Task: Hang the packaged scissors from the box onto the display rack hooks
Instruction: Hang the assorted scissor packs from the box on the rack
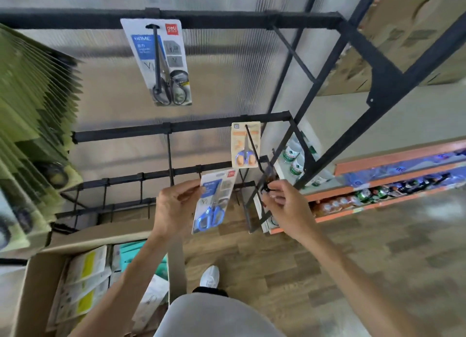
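1. In front of the rack (176, 127), the left hand (174, 205) pinched a blue scissors pack (214, 203) by its left edge.
2. The right hand (285, 203) apparently pinched a hook tip (266, 189), fingers curled.
3. The box (30, 286) sat below, to the left.

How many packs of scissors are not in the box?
3: black-handled pack hanging on the top bar, orange-handled pack hanging lower right, blue-handled pack in the left hand.

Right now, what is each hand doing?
Left hand: holds the blue-handled scissors pack.
Right hand: pinches the tip of a black rack hook.
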